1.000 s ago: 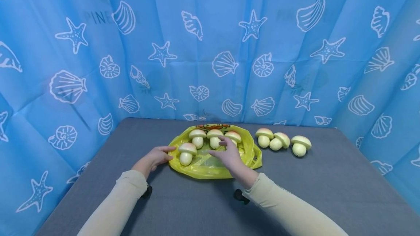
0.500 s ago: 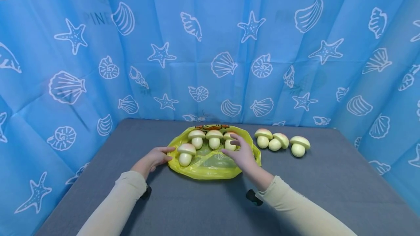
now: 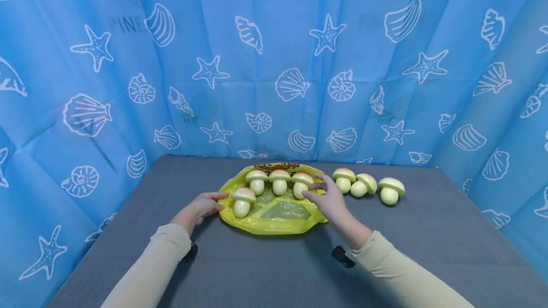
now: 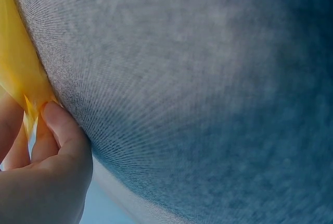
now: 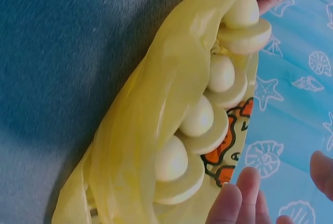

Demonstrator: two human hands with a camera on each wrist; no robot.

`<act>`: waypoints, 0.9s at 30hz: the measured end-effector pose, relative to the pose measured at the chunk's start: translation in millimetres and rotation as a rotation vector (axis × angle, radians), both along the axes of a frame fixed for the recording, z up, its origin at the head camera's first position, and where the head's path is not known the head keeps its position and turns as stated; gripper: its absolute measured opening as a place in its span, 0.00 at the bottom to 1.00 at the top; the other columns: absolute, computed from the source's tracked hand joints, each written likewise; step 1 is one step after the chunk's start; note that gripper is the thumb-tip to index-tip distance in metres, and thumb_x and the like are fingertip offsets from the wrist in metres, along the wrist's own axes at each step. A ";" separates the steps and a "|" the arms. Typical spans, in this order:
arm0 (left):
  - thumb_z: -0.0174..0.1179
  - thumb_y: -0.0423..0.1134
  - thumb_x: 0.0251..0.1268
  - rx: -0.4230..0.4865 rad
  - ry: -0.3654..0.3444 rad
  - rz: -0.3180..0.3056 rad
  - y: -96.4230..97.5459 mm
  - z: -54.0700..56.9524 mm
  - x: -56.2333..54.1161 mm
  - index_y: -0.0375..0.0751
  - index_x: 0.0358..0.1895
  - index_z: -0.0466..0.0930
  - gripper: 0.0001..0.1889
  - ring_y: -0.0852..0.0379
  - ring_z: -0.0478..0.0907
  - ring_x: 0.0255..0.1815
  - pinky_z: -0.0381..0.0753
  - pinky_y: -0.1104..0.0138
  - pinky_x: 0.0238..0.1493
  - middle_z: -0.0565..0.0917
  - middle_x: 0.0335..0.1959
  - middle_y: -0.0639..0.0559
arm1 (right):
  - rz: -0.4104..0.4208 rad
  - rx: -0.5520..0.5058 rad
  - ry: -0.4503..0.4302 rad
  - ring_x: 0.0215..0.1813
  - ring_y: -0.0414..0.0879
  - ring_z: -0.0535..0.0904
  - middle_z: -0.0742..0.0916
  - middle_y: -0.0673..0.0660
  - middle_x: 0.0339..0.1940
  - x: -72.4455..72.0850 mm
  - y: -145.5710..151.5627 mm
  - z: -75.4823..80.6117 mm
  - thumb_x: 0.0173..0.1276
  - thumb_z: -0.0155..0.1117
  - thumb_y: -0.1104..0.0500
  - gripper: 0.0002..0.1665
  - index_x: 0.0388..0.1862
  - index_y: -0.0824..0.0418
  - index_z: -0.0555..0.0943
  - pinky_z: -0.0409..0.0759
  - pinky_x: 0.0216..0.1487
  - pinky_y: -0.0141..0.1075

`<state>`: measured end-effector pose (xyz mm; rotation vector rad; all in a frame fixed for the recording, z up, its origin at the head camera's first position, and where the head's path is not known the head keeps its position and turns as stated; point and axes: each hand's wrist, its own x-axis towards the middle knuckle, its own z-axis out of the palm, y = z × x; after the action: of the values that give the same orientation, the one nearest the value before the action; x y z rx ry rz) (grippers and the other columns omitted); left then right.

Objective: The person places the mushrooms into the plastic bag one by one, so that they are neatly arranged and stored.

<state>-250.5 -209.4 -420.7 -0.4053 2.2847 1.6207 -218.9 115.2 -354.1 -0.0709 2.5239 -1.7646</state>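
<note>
A yellow plastic bag (image 3: pixel 274 227) lies with its mouth spread on the table, an orange and black print along its far edge. Inside it stand several toy mushrooms with pale stems and pinkish caps: one at the front left (image 3: pixel 241 208), others along the back, the rightmost mushroom (image 3: pixel 300 190) among them. My left hand (image 3: pixel 204 206) pinches the bag's left edge, thumb and fingertips on the plastic in the left wrist view. Over the bag's right edge my right hand (image 3: pixel 334 201) is spread and holds nothing; its fingers (image 5: pixel 248 195) show near the print in the right wrist view.
Three more mushrooms sit on the grey tablecloth (image 3: pixel 428 241) right of the bag: a left one (image 3: pixel 344 182), a tilted one (image 3: pixel 361 187) and a right one (image 3: pixel 390 194). A blue shell-patterned curtain (image 3: pixel 274 84) hangs behind the table.
My right hand has moved rightward, from over the bag's middle to its right edge, uncovering the rightmost mushroom inside. My left hand has stayed at the bag's left edge.
</note>
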 end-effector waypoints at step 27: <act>0.54 0.27 0.69 -0.002 -0.011 -0.006 -1.8 0.5 -0.2 0.39 0.68 0.70 0.24 0.40 0.60 0.71 0.63 0.49 0.67 0.59 0.73 0.34 | -0.066 -0.012 0.028 0.44 0.54 0.82 0.80 0.67 0.53 -5.1 36.7 5.9 0.73 0.58 0.60 0.33 0.73 0.67 0.60 0.76 0.35 0.34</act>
<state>-250.6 -211.2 -420.2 -0.4064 2.2770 1.6092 -224.0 151.9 -348.2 -0.0122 2.5636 -1.8154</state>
